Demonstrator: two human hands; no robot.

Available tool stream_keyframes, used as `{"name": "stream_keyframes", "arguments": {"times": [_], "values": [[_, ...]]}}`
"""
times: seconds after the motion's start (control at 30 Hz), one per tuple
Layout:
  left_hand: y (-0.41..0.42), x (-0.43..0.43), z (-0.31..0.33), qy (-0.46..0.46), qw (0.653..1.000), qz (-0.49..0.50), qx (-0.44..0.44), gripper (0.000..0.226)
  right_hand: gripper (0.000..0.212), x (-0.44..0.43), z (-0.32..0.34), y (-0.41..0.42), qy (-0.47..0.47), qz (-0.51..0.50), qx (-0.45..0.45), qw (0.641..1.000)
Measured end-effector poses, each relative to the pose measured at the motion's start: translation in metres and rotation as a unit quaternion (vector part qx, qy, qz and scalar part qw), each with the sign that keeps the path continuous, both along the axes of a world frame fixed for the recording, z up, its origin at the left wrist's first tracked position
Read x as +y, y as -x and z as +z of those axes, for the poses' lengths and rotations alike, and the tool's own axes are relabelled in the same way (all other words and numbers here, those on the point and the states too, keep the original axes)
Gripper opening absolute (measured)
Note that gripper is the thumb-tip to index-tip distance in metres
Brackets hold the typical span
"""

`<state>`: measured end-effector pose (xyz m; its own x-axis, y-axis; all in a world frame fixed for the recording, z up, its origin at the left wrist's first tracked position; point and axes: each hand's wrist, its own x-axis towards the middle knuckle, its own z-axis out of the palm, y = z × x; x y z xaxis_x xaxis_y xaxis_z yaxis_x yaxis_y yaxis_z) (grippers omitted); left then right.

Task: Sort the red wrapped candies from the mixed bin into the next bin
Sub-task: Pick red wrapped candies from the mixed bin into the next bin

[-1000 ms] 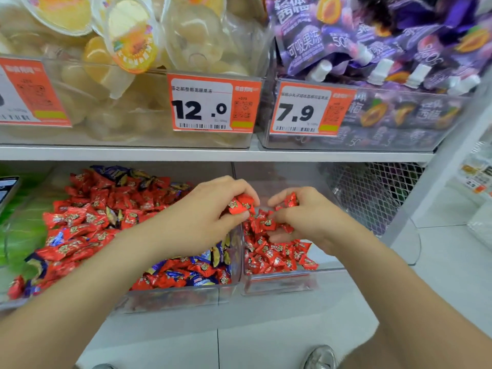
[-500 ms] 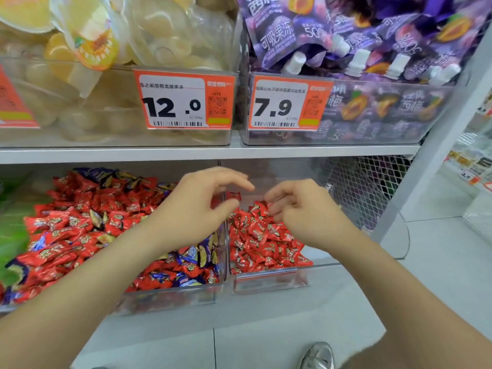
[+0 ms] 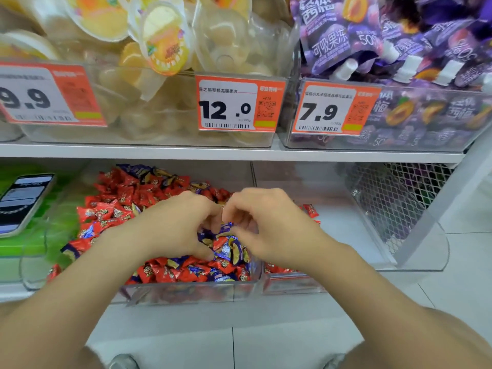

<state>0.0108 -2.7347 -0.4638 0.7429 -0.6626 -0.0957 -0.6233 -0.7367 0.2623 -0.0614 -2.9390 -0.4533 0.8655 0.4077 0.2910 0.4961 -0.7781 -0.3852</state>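
Head view: my left hand (image 3: 173,227) and right hand (image 3: 279,235) huddle over the mixed bin (image 3: 186,291), presumably hunting red candies (image 3: 119,209). Grip unclear (blurred).

Both arms are bare. They come in from the bottom corners and reach forward, so the two hands sit just beside each other in the middle. The left arm (image 3: 80,288) slants up to the right. The right arm (image 3: 378,291) slants up to the left. The left hand (image 3: 173,230) shows its back, with the fingers bent down and the thumb (image 3: 206,253) low and apart from them. The right hand (image 3: 277,235) shows its back too, its fingers curled toward the left hand. The fingertips of both hands are blurry, so I cannot tell if they pinch anything.
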Motion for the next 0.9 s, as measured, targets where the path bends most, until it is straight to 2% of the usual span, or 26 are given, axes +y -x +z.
{"name": "stream_keyframes", "arguments": {"times": [0.13, 0.23, 0.33, 0.43, 0.53, 0.67, 0.77, 0.83, 0.9], "values": [[-0.004, 0.009, 0.002, 0.001, 1.0, 0.014, 0.011, 0.032, 0.022, 0.018, -0.01, -0.01, 0.229, 0.006, 0.044, 0.972], [-0.005, 0.016, 0.004, 0.015, 0.999, 0.026, 0.012, 0.021, 0.018, 0.033, -0.012, -0.016, 0.306, -0.017, 0.044, 0.951], [-0.007, 0.02, 0.005, 0.039, 0.998, 0.039, -0.013, 0.015, 0.029, 0.035, -0.011, -0.021, 0.31, -0.033, 0.046, 0.949], [-0.008, 0.022, 0.007, 0.044, 0.997, 0.047, -0.035, 0.019, 0.013, 0.037, -0.014, -0.025, 0.26, -0.049, 0.042, 0.963], [-0.005, 0.022, 0.01, 0.049, 0.995, 0.064, -0.052, 0.031, 0.03, 0.041, -0.022, -0.025, 0.26, -0.061, 0.019, 0.964], [0.002, 0.022, 0.016, -0.02, 0.998, 0.051, 0.01, 0.047, 0.015, 0.042, -0.025, -0.029, 0.243, -0.101, -0.005, 0.965], [0.005, 0.022, 0.013, -0.074, 0.996, 0.036, 0.043, 0.054, 0.017, 0.041, -0.026, -0.032, 0.225, -0.097, 0.002, 0.969], [0.006, 0.02, 0.01, -0.084, 0.996, 0.023, 0.035, 0.049, 0.025, 0.042, -0.029, -0.032, 0.236, -0.085, 0.001, 0.968], [0.007, 0.018, 0.008, -0.077, 0.997, -0.001, 0.032, 0.034, 0.024, 0.043, -0.032, -0.032, 0.261, -0.078, -0.001, 0.962]]}}
